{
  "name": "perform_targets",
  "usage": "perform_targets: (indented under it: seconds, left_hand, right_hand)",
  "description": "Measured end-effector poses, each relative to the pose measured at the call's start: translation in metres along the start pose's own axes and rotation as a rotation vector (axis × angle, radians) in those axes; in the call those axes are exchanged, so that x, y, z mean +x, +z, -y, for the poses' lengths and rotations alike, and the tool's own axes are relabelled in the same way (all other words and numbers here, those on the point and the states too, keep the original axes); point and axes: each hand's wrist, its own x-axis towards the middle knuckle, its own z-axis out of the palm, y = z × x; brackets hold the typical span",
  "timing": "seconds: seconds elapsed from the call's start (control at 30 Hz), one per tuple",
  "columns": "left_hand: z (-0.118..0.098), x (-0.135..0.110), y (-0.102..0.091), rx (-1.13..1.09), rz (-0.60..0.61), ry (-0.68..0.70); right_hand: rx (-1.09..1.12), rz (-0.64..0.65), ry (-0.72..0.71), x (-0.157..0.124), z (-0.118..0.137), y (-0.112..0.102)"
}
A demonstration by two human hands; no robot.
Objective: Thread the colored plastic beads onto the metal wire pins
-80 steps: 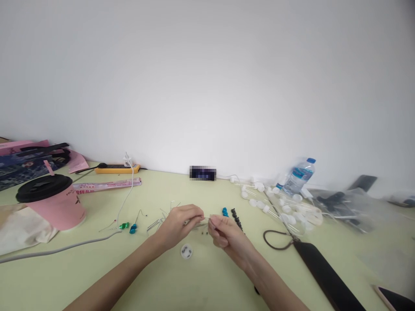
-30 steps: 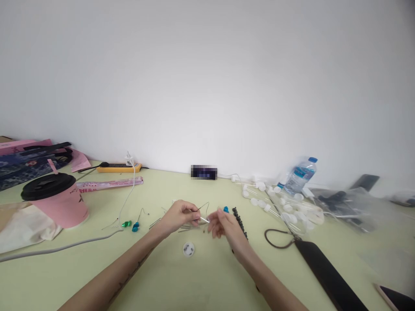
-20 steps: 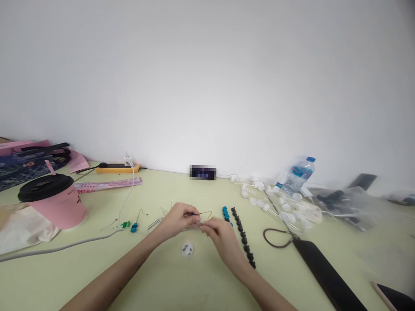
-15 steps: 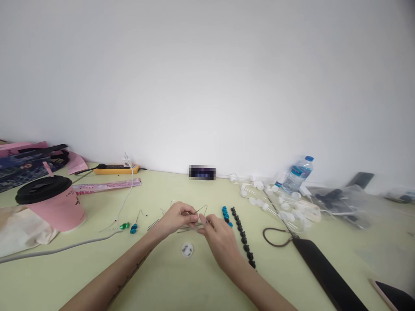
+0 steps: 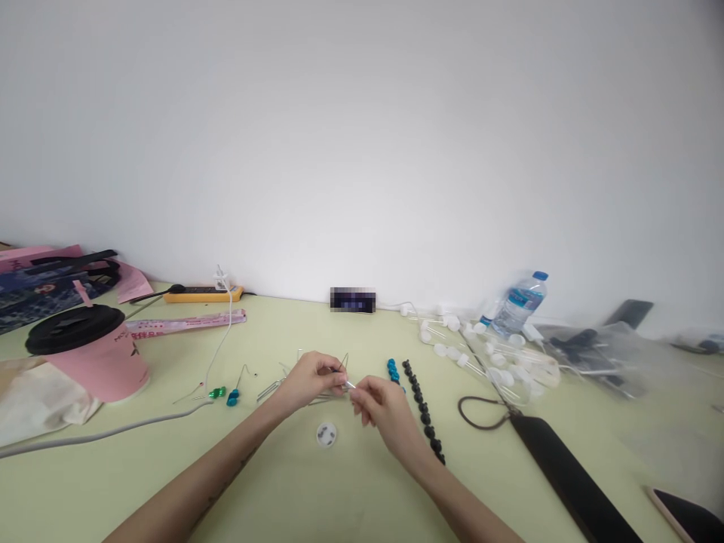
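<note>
Above the middle of the table my left hand (image 5: 314, 383) is closed in a pinch on a thin bent metal wire (image 5: 345, 360), whose angled end sticks up past the fingertips. My right hand (image 5: 381, 405) meets it from the right, thumb and forefinger pinched on a small slim whitish piece (image 5: 351, 385) between the two hands; its kind is too small to make out. Several thin metal rods (image 5: 269, 390) lie partly hidden behind my left hand. Below the hands sits a small round white dish (image 5: 326, 435) with dark bits in it.
Teal pieces (image 5: 392, 369) and a row of black pieces (image 5: 419, 400) lie right of my hands. Leftward are a green piece (image 5: 216, 393), a teal one (image 5: 232, 397), a cable (image 5: 113, 435) and a pink cup (image 5: 105, 362). A water bottle (image 5: 517, 305) stands behind capped clear tubes (image 5: 475, 366).
My right hand has turned and its fingertips have shifted slightly, now showing the whitish piece between the hands. The wire's bent end has moved left and points more upright.
</note>
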Motion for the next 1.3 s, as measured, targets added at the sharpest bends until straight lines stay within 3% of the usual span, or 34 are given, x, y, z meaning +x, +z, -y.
perform_targets:
  seconds: [0.13,0.2,0.27,0.43,0.6,0.77,0.87,1.0,1.17,1.3]
  left_hand:
    - [-0.001,0.000,-0.004,-0.122,0.097,-0.121]
    - [-0.005,-0.001,-0.009,-0.138,0.123,-0.140]
    - [-0.007,-0.003,-0.014,-0.124,0.145,-0.137]
    - [0.011,-0.013,-0.020,0.018,0.262,-0.227]
    - [0.037,-0.019,-0.012,0.152,0.262,-0.326]
    - [0.028,-0.020,-0.016,0.236,0.261,-0.293]
    - [0.023,-0.016,-0.022,0.446,0.124,-0.161]
    - [0.038,-0.007,-0.025,0.668,-0.101,-0.078]
    - [0.061,-0.002,-0.030,0.706,-0.198,-0.124]
    - [0.058,-0.004,-0.035,0.567,-0.239,-0.083]
  right_hand:
    - [-0.988,-0.188,-0.607,-0.004,-0.007,0.000]
    - [-1.276,-0.182,-0.779,-0.004,-0.005,-0.005]
    - [-1.398,-0.157,-0.855,-0.002,0.001,-0.013]
    - [-1.424,-0.123,-0.809,-0.002,0.029,-0.035]
    - [-1.369,-0.162,-0.839,-0.010,0.048,-0.045]
    - [-1.381,-0.144,-0.873,-0.017,0.055,-0.045]
    - [-1.366,-0.138,-0.871,-0.018,0.056,-0.046]
    - [-1.359,-0.114,-0.849,-0.018,0.057,-0.047]
    - [-1.408,-0.052,-0.816,-0.019,0.057,-0.046]
    - [-1.401,-0.055,-0.819,-0.020,0.060,-0.047]
